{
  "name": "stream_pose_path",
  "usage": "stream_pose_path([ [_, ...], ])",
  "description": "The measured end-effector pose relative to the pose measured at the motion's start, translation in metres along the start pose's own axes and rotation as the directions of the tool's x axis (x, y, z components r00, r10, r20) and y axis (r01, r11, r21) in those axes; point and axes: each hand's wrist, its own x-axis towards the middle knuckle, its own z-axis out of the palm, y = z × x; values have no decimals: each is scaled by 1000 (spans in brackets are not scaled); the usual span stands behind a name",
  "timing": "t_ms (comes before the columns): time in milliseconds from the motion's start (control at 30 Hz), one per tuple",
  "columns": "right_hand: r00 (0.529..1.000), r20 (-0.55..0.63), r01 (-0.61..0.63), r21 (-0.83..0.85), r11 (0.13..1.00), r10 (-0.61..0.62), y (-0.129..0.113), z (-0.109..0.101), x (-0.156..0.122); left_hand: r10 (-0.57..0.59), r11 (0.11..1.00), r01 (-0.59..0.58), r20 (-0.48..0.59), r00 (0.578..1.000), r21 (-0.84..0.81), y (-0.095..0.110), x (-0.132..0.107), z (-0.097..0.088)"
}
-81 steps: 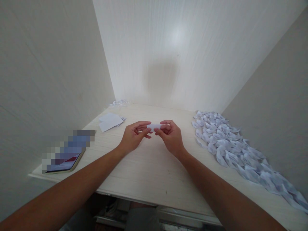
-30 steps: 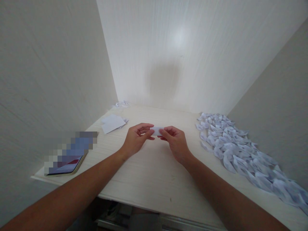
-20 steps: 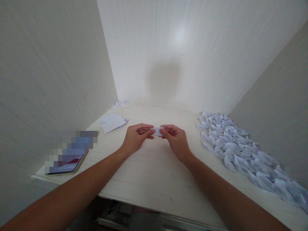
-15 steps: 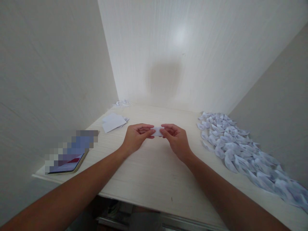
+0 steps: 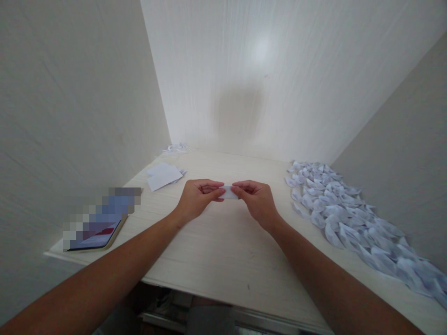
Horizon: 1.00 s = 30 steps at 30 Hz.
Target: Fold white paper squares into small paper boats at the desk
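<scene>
The thumb and fingers of the left hand [image 5: 199, 197] are closed on one end of a small folded-looking piece of white paper [image 5: 228, 192], and those of the right hand [image 5: 256, 200] pinch the other end. Each thumb presses on the face turned toward the person, with the index fingertip at the upper edge; the remaining fingers curl behind, partly hidden. The paper bridges the gap between the two thumbs, its bare middle showing. Its long axis runs from left to right, nearly level, one end pointing to each palm and the long edges facing the wall and the person. Whether its lower edge touches the pale wood-grain tabletop [image 5: 216, 256] cannot be told. Beyond the left hand lies a loose stack of white paper sheets [image 5: 164, 177], and farther back, in the corner, a small heap of white paper scraps [image 5: 176, 148]. A smartphone [image 5: 99, 238], partly pixelated, lies near the left edge. Along the right side spreads a long, overlapping pile of curved white paper pieces [image 5: 342, 211], well apart from the right hand. Behind everything stands a pale back wall [image 5: 296, 93] bearing a soft shadow.
</scene>
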Motion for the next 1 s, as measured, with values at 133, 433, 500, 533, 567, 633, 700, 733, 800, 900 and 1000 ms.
stream_pose_path([
  [133, 999, 48, 1, -25, 1000, 0, -1, -2, 2, -7, 1000, 7, 21, 1000, -5, 0, 0, -1],
  [433, 986, 142, 139, -393, 909, -89, -5, -4, 0, -115, 992, 118, 71, 991, -35, -4, 0, -3],
  [500, 986, 126, 153, -425, 892, -110, -5, -3, -1, -148, 987, 152, 74, 986, -46, -4, 1, -3],
  [533, 985, 124, 159, -433, 887, -117, -4, -3, -1, -160, 986, 163, 76, 984, -42, -5, 1, -3],
  [567, 984, 126, 165, -439, 883, -122, -4, -3, -1, -167, 985, 170, 80, 983, -33, -5, 2, -3],
  [633, 982, 135, 178, -453, 874, -130, -3, -3, -2, -168, 986, 169, 91, 982, -8, -6, 3, -3],
  [700, 980, 150, 190, -475, 859, -133, -4, -2, -2, -153, 988, 153, 101, 983, 13, -7, 3, -4],
  [733, 977, 163, 198, -488, 850, -134, -5, -2, -3, -145, 989, 143, 106, 984, 26, -7, 3, -4],
  [800, 971, 197, 219, -516, 828, -134, -6, -1, -4, -129, 991, 123, 124, 984, 50, -8, 3, -4],
  [900, 966, 222, 234, -529, 816, -134, -8, -2, -4, -125, 991, 117, 146, 981, 63, -10, 3, -4],
  [1000, 972, 193, 214, -503, 838, -132, -8, -2, -4, -164, 983, 145, 184, 969, 113, -11, 2, -4],
])
